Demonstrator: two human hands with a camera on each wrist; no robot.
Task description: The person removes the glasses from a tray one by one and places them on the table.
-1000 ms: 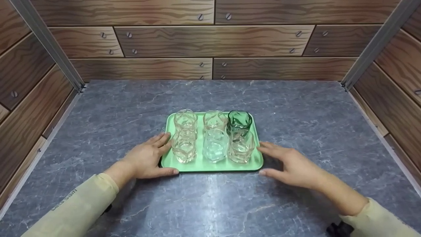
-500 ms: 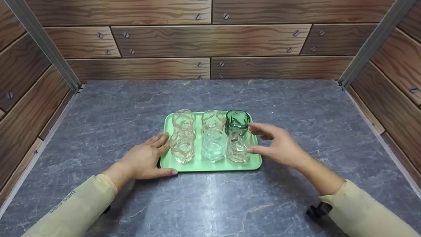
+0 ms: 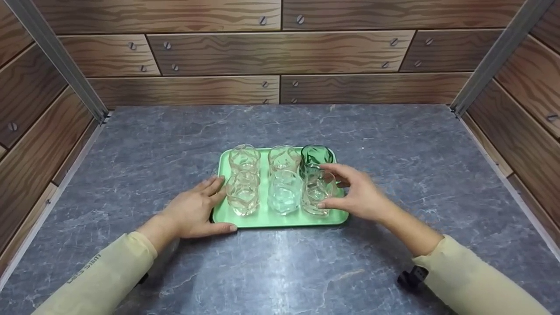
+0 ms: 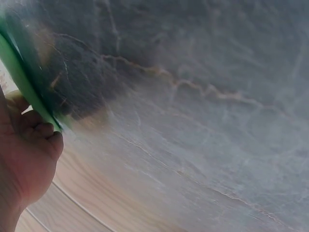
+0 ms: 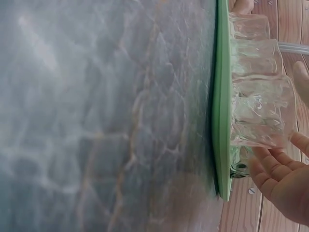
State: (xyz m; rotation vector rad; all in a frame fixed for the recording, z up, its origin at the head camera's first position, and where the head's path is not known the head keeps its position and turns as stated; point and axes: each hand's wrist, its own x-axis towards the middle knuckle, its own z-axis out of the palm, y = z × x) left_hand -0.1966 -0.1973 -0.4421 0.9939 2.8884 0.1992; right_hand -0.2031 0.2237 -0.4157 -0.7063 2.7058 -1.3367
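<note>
Clear wavy-sided glass tumbler [image 3: 313, 194]: upright on the tray at its near right, between the right hand's thumb and fingers.
Right hand [image 3: 361, 199]: comes in from the right with its back up, fingers curving past the tumbler's far side and thumb at its near side; thumb and fingers stand apart with the tumbler between them, and whether they press on it I cannot tell.
Left hand [image 3: 199, 210]: palm down at the tray's near left corner, fingers and thumb spread apart, fingertips touching the left edge, thumb pointing right along the near edge.
Light green rectangular tray [image 3: 271, 221]: flat, with rounded corners, carrying six tumblers in two rows.
Near row: pale blue-green glass tumbler [image 3: 284, 192] in the middle, clear left-end tumbler [image 3: 243, 199] to its left.
Far row: dark green glass tumbler [image 3: 316, 154] at the right, just beyond the right hand's fingers; clear far-middle tumbler [image 3: 282, 157] beside it; clear far-left tumbler [image 3: 244, 156] at the left.
Forearms: both reach in from the near side, angled inward, in a pale yellow left sleeve [image 3: 100, 267] and a matching right sleeve [image 3: 472, 280]; a black device [image 3: 412, 276] sits below the right wrist.
Tabletop [image 3: 280, 127]: grey, marble-veined, beneath the tray.
Walls: wood-plank-patterned far wall [image 3: 280, 52], with similar panels left and right.
</note>
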